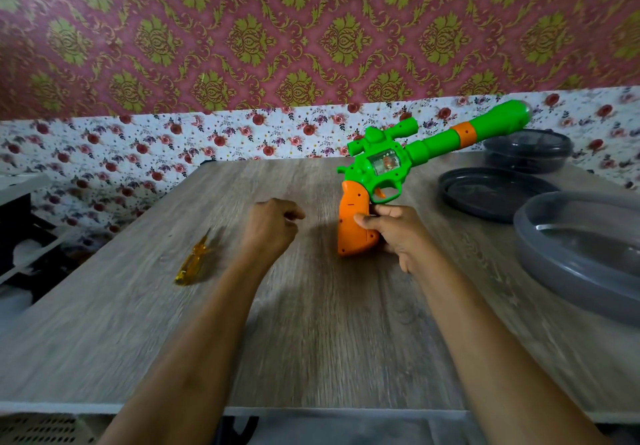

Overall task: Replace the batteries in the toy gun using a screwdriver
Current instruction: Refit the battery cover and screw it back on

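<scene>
Two bare forearms reach out from the near edge across the wood-grain table (pixel 311 340), and that is the whole head view to call.

Right hand (pixel 398 233) first: it grips the toy gun (pixel 377 167) by its orange grip (pixel 355 226), thumb laid across the near face, fingers wrapped behind. The gun stands up on the butt end, green barrel slanting up and away to the right. Whether the butt touches the table or sits just above it, I cannot tell.

Left hand (pixel 273 224) hovers over the table just left of the gun, fingers curled in and holding nothing. Well out to its left lies the yellow-handled screwdriver (pixel 194 259), flat on the table, tip pointing away, nobody on it.

Over on the right sit a dark round lid (pixel 491 195), a dark lidded container (pixel 528 150) behind it and a grey tub (pixel 581 247). No batteries show anywhere.

My read: this is the opening step. The grip looks closed, with small holes on its face, likely where the battery cover screws on. Next up, the empty hand needs to swing left for the screwdriver while the other steadies the grip with that face turned up.
</scene>
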A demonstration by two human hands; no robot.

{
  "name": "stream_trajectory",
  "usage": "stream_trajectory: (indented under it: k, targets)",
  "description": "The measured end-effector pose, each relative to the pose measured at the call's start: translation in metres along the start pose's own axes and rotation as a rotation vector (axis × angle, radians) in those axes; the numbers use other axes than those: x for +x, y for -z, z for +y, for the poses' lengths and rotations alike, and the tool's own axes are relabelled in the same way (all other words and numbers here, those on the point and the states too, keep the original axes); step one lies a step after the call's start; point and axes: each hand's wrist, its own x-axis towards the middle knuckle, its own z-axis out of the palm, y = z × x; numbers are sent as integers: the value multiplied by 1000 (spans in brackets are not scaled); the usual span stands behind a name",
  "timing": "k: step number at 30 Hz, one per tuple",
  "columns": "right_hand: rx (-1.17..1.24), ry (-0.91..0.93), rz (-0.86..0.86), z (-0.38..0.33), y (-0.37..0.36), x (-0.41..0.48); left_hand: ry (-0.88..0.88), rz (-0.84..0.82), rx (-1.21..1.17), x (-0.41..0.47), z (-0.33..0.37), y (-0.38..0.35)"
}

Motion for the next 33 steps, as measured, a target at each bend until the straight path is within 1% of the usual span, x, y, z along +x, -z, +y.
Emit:
stream_trajectory:
  k: [2, 5, 7, 10, 14, 20, 23, 28, 33]
  targets:
    - [9, -11, 6, 0, 1, 0, 77, 35, 43, 4, -10, 1]
    - [13, -12, 1, 0, 0, 0, 199, 136, 84, 10, -26, 9]
    - [19, -9, -7, 2, -1, 2, 274, 199, 68, 13, -39, 16]
    - [22, -6, -32, 3, -1, 4, 335, 235, 41, 13, -50, 21]
    - [25, -6, -53, 6, -2, 6, 345, 250, 18, 14, -48, 22]
    - [14, -6, -73, 7, -6, 7, 259, 139, 58, 10, -31, 12]
    - [1, 0, -103, 6, -8, 4, 242, 164, 73, 11, -35, 17]
    - [5, 7, -93, 5, -8, 1, 361, 230, 134, 13, -51, 36]
    - [6, 5, -87, 6, -7, 3, 386, 131, 133, 12, -52, 37]
